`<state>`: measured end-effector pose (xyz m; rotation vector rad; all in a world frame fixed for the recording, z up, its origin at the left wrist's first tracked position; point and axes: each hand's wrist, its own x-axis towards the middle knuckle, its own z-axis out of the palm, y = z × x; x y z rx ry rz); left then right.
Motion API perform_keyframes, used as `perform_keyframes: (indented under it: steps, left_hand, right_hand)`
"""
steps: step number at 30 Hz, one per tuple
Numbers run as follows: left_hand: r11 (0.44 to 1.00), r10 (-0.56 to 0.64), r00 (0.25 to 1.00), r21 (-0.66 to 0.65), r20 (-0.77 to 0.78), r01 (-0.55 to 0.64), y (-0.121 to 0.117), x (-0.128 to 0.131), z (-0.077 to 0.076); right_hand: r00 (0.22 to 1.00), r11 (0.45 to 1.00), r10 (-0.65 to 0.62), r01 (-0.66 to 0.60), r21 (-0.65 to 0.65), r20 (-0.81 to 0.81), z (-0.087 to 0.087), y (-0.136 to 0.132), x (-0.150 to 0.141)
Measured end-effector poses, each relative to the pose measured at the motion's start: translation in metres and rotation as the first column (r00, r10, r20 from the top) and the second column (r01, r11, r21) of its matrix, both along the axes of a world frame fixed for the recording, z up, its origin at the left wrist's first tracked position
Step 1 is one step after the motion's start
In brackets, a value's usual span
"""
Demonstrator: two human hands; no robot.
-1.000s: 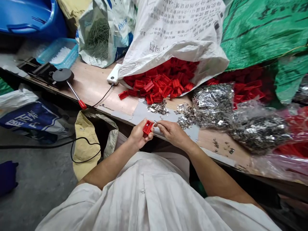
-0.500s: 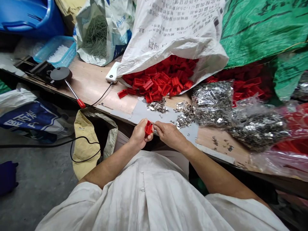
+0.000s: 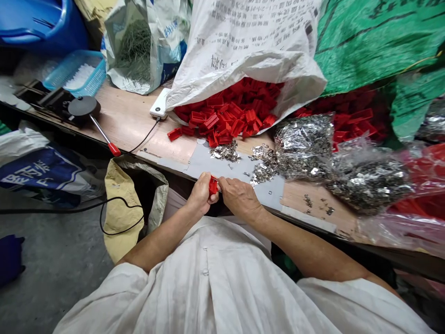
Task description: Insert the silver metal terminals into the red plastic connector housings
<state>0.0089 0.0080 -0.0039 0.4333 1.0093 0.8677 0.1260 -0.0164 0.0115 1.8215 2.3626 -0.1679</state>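
Observation:
A small red plastic housing (image 3: 213, 185) is gripped in my left hand (image 3: 200, 195), its hollow side partly showing between thumb and fingers. My right hand (image 3: 239, 197) is closed in a pinch against the housing's right side; whatever its fingertips hold is hidden. Just beyond both hands, on a grey sheet (image 3: 205, 162), lie a small heap of shiny metal clips (image 3: 225, 152) and a second metal heap (image 3: 266, 164). Many more red housings (image 3: 225, 116) spill from the mouth of a white woven sack (image 3: 250, 41).
Clear bags of metal pieces (image 3: 304, 146) lie to the right, by a green sack (image 3: 378, 46). A lever press (image 3: 84, 110) with a red-tipped handle stands left. Behind it are a blue basket (image 3: 99, 74) and a bag of thin rods (image 3: 135, 48). A yellowish sack (image 3: 120, 204) hangs below the table edge.
My right hand has moved in closer against the red housing, its fingers more curled. The housing has turned slightly in my left hand. The whole view has shifted a little.

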Motion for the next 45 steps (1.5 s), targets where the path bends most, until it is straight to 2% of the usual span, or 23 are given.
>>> perform_keyframes:
  steps: [4, 7, 10, 13, 17, 21, 24, 28, 34, 41, 45]
  left_hand:
    - [0.999, -0.034, 0.998, 0.002, 0.049, 0.034, 0.002, -0.003, -0.001]
    - [0.998, -0.070, 0.991, 0.006, 0.115, 0.070, 0.004, -0.008, -0.002]
    - [0.996, -0.084, 0.982, -0.020, 0.168, 0.088, 0.007, -0.016, -0.001]
    - [0.996, -0.065, 0.976, -0.050, 0.208, 0.077, 0.012, -0.025, 0.001]
    - [1.000, -0.028, 0.973, 0.006, 0.228, 0.027, 0.020, -0.037, 0.007]
    - [0.999, -0.031, 0.971, 0.040, 0.237, 0.022, 0.024, -0.042, 0.007]
    - [0.997, -0.072, 0.966, 0.027, 0.248, 0.067, 0.024, -0.041, 0.006]
    - [0.994, -0.111, 0.963, 0.020, 0.247, 0.110, 0.023, -0.037, 0.006]
    - [0.990, -0.130, 0.962, -0.012, 0.238, 0.137, 0.022, -0.032, 0.006]
    - [0.987, -0.149, 0.959, -0.025, 0.243, 0.159, 0.019, -0.030, 0.000]
    - [0.984, -0.165, 0.955, -0.024, 0.248, 0.177, 0.019, -0.030, 0.000]
  right_hand:
    - [0.997, 0.999, -0.048, 0.048, 0.013, -0.054, -0.004, 0.000, 0.003]
    - [0.981, 0.998, -0.057, 0.054, -0.022, -0.183, -0.007, 0.003, 0.012]
    - [0.930, 0.997, -0.080, 0.070, -0.042, -0.359, -0.007, 0.010, 0.028]
    - [0.876, 0.981, -0.159, 0.191, 0.026, -0.455, -0.003, 0.021, 0.054]
    - [0.856, 0.941, -0.225, 0.315, 0.123, -0.466, 0.002, 0.032, 0.090]
    - [0.874, 0.943, -0.267, 0.324, 0.078, -0.406, 0.001, 0.029, 0.111]
    - [0.885, 0.954, -0.270, 0.300, 0.020, -0.380, -0.005, 0.022, 0.115]
    - [0.893, 0.956, -0.273, 0.295, 0.006, -0.357, -0.009, 0.016, 0.118]
    - [0.905, 0.964, -0.257, 0.263, -0.028, -0.338, -0.003, 0.007, 0.116]
    - [0.881, 0.955, -0.293, 0.289, -0.068, -0.371, -0.005, -0.005, 0.111]
    - [0.837, 0.921, -0.351, 0.388, 0.005, -0.420, -0.003, -0.008, 0.129]
